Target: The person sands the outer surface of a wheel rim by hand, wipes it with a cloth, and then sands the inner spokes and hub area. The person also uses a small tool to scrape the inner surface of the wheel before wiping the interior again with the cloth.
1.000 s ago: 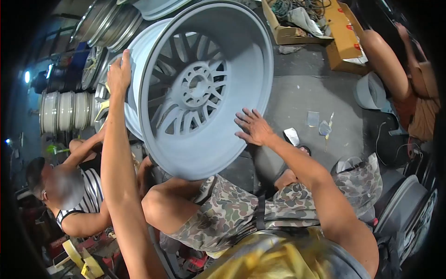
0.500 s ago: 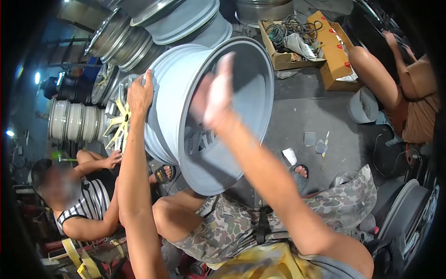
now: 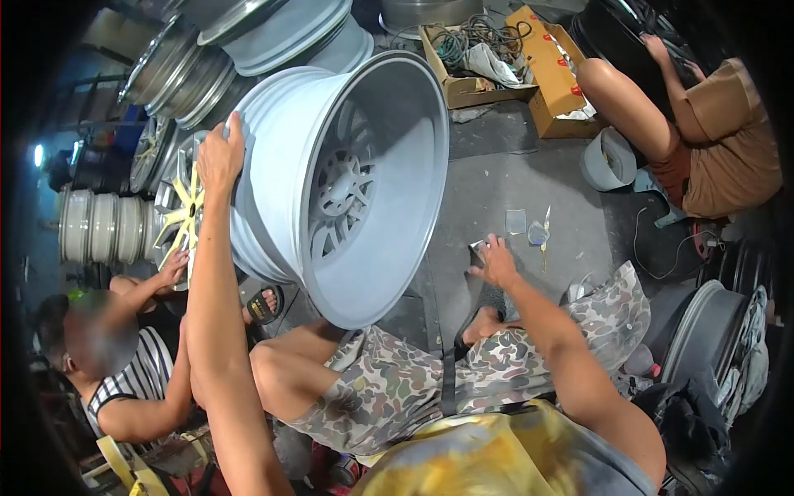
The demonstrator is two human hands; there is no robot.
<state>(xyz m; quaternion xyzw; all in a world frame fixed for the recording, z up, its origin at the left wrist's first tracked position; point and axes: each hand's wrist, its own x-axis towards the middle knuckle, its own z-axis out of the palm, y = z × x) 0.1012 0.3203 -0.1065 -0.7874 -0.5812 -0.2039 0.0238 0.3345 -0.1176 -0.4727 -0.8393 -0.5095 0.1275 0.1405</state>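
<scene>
A large pale grey wheel rim stands on its edge before me, its open barrel facing right and the spokes visible deep inside. My left hand grips the rim's far left edge, thumb pointing up along it. Low over the floor to the right of the wheel, my right hand has its fingers around a small pale sheet, mostly hidden and seen nearly edge-on. Beside that hand lie a square sheet and a small clear plastic piece.
A person in a striped top sits at left, with one hand at a yellow-spoked wheel. More rims are stacked behind. At right are a cardboard box, a grey bucket and another person in brown.
My right hand has left the inside of the wheel and come down to the small sheet on the floor. The left hand stays on the rim. The whole view has shifted slightly.
</scene>
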